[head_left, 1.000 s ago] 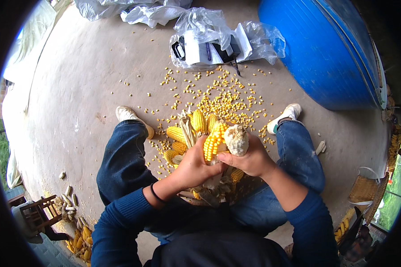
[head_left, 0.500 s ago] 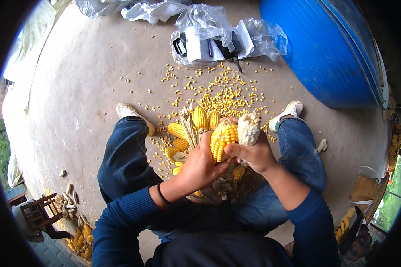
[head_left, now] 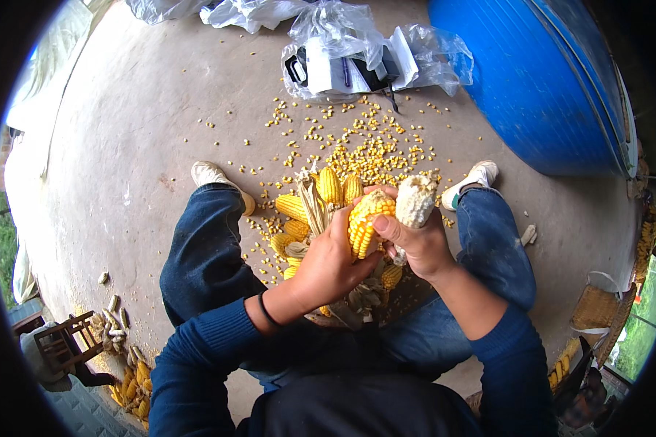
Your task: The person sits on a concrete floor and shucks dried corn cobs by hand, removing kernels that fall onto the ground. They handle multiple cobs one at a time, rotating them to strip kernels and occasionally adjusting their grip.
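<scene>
Yellow ear: the corn ear (head_left: pixel 370 222) is held up in front of the body, between the knees and above the ears (head_left: pixel 291 207) piled on the floor (head_left: pixel 146 146).
Left fingers: the ear is gripped from its left side by the left hand (head_left: pixel 332 264), its kernelled face left exposed.
Right fingers: a pale bare cob (head_left: pixel 417 200) is clasped in the right hand (head_left: pixel 424 249), whose thumb is laid on the ear's kernels; whether cob and ear touch cannot be told.
Weight: the ear is judged light enough for one hand, and the stripped cob lighter.
Stiffness: a firm core is to be expected in both; a squeeze should be tolerated well.
Surface feel: the kernels look smooth and a little slippery, the cob rough and grippy.
Fragility: kernels can be shed under sideways pressure, as loose kernels (head_left: pixel 364 156) are seen scattered beyond the pile.
Best hold: the ear is best wrapped around its thick middle, the cob around its lower shaft.
</scene>
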The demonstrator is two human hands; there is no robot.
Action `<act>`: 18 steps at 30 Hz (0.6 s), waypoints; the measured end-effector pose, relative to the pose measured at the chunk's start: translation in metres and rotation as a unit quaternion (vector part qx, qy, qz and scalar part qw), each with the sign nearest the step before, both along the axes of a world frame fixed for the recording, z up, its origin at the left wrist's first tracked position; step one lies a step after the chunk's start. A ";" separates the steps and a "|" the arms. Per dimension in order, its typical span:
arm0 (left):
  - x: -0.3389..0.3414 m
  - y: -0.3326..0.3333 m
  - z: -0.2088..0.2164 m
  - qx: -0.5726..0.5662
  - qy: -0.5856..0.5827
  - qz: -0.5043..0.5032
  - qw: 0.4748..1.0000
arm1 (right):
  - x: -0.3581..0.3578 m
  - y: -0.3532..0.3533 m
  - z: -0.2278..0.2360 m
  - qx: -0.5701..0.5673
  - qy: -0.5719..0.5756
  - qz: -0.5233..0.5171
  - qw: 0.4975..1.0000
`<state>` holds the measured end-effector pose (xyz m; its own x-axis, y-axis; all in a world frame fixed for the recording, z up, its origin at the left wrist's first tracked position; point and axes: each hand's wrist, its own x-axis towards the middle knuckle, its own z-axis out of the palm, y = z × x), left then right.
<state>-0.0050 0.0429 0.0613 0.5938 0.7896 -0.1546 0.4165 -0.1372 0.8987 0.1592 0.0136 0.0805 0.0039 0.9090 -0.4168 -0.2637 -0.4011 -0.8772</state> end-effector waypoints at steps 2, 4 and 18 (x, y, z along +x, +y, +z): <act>-0.005 0.002 -0.003 -0.064 -0.023 -0.017 0.998 | -0.002 -0.004 -0.005 0.073 -0.053 0.002 0.996; -0.006 0.004 -0.007 -0.099 -0.024 -0.035 0.994 | -0.004 -0.006 -0.018 0.169 -0.149 0.006 0.974; -0.009 0.013 -0.013 -0.221 -0.155 -0.089 0.959 | 0.005 -0.007 -0.011 0.184 -0.185 0.025 0.965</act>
